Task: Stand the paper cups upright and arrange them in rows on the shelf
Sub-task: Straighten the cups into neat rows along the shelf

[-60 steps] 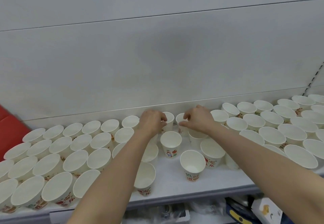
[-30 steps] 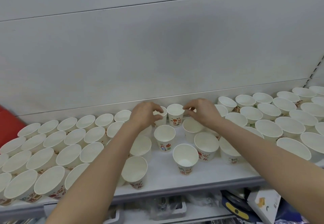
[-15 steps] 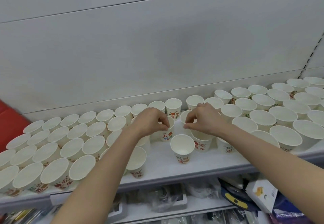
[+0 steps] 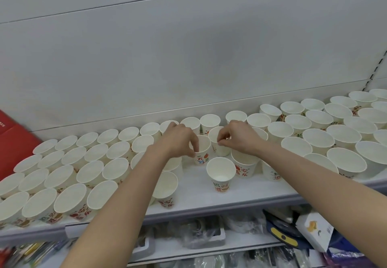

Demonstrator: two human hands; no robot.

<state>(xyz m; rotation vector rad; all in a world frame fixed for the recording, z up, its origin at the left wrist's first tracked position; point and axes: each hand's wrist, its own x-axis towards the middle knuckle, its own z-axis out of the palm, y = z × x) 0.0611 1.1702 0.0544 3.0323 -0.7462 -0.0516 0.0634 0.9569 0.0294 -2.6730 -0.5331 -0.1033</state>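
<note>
Many white paper cups with red and green print stand upright in rows on a white shelf (image 4: 194,194). My left hand (image 4: 178,140) pinches the rim of one upright cup (image 4: 202,151) in the middle of the shelf. My right hand (image 4: 240,139) pinches the rim of the neighbouring cup (image 4: 216,142) just right of it. A single cup (image 4: 221,173) stands alone in front of both hands. Another cup (image 4: 167,186) stands near the front edge beside my left forearm, and one more cup (image 4: 244,165) sits below my right wrist.
Packed rows of cups fill the shelf's left side (image 4: 69,171) and right side (image 4: 326,133). A grey back panel (image 4: 188,58) rises behind. A red box (image 4: 12,142) sits at far left. Below the shelf lie bagged goods (image 4: 199,234) and a white carton (image 4: 314,232).
Both hands came back from the rear row to the two middle cups and now pinch their rims. The back row gained cups. The view tilted slightly.
</note>
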